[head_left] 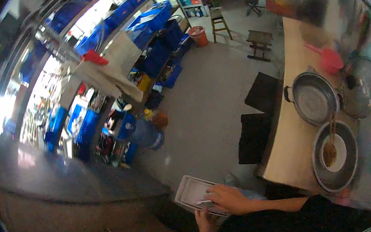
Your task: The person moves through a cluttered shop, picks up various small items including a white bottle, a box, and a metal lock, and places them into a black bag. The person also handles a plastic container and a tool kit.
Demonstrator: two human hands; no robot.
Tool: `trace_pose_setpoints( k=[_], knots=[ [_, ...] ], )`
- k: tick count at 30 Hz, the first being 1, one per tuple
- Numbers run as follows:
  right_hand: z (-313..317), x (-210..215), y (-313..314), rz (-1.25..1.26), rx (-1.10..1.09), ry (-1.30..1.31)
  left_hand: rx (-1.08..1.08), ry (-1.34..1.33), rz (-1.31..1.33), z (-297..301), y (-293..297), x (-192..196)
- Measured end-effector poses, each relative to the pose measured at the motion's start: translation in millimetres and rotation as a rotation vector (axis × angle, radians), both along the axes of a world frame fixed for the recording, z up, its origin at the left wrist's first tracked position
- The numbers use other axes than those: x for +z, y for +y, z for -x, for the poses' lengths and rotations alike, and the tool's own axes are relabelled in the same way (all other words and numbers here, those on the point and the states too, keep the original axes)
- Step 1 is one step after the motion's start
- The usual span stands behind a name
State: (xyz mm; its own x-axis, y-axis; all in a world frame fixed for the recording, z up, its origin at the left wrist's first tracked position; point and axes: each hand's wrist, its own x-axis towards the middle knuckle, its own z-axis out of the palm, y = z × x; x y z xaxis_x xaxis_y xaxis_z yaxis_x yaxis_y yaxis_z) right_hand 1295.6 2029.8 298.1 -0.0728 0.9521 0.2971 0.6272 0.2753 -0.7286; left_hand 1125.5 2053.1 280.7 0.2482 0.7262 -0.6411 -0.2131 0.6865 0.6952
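Observation:
A shallow white rectangular tray or box (188, 189) is held low in front of me, tilted a little. My left hand (206, 225) grips its near edge from below, fingers wrapped round the side. Over the tray's right end reaches my right hand (229, 198), its fingers bent together down inside. By those fingertips shows a small white piece (202, 201); its kind cannot be made out. The palm side of my right hand is hidden.
Right: a wood-topped counter (285, 136) holds a two-handled pan (312, 100), glass lid (367, 86), pink dipper (330, 60) and bowl (340, 162) inside another pan. Left: a grey table (64, 182) and blue-bin shelves (150, 18). Black mats (253, 140), stools (259, 38) and an orange bucket (198, 36) on the floor.

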Motion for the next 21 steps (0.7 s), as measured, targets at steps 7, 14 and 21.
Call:
trace_pose_setpoints(
  k=[7, 14, 21],
  knots=[
    [-73, -4, 509, 0.647, 0.014, 0.375, -0.018, 0.055, -0.140, -25, 530, 36],
    [-165, -22, 917, 0.569, -0.351, 0.826, -0.360, 0.129, -0.061, -163, 1013, 25],
    [-321, 10, 1224, 0.175, -1.118, 1.037, -0.780, -0.173, -0.111, -428, 1410, 42]
  ],
)
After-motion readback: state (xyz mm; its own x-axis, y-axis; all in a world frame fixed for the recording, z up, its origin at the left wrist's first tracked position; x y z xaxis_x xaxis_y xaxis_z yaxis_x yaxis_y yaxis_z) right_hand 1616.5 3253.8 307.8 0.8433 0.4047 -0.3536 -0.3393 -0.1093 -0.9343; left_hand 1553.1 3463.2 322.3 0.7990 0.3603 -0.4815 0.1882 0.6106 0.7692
